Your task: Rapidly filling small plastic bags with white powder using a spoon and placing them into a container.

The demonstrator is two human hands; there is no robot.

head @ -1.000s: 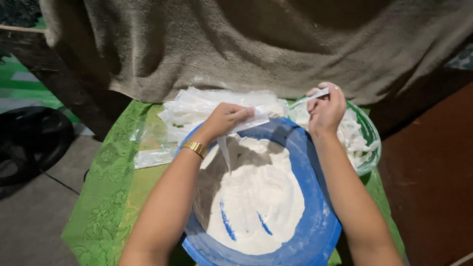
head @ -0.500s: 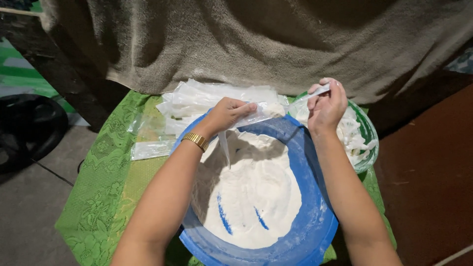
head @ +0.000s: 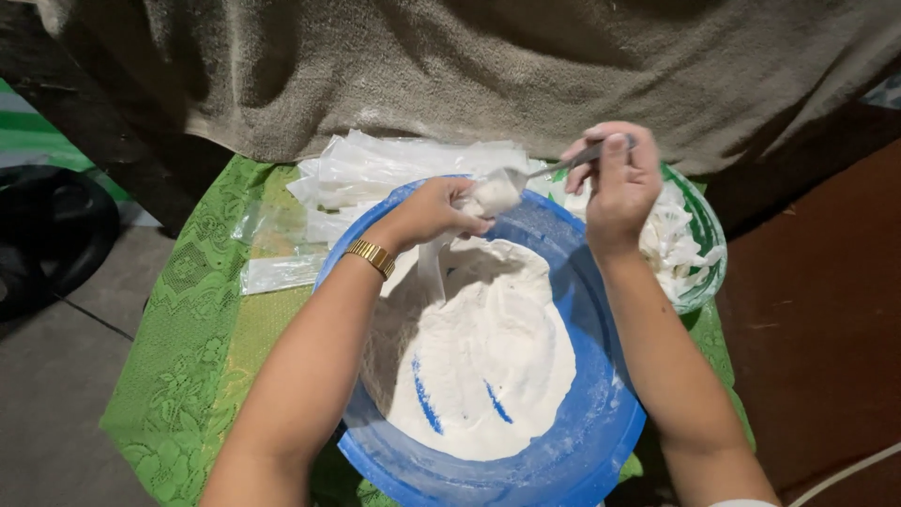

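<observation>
Two hands over one blue basin (head: 601, 441) of flour, left hand (head: 427, 214) pinching one small bag (head: 493, 195), right hand (head: 615, 183) gripping one spoon (head: 554, 167)

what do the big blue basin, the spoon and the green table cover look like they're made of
Blue basin: likely plastic, going by its uniform bright colour and smooth, slightly glossy rim, dusted with white powder.
Spoon, in the right hand: probably metal; the thin grey handle catches the light.
Green table cover: looks like lace-patterned fabric or vinyl with a raised floral pattern; which one cannot be told.
</observation>
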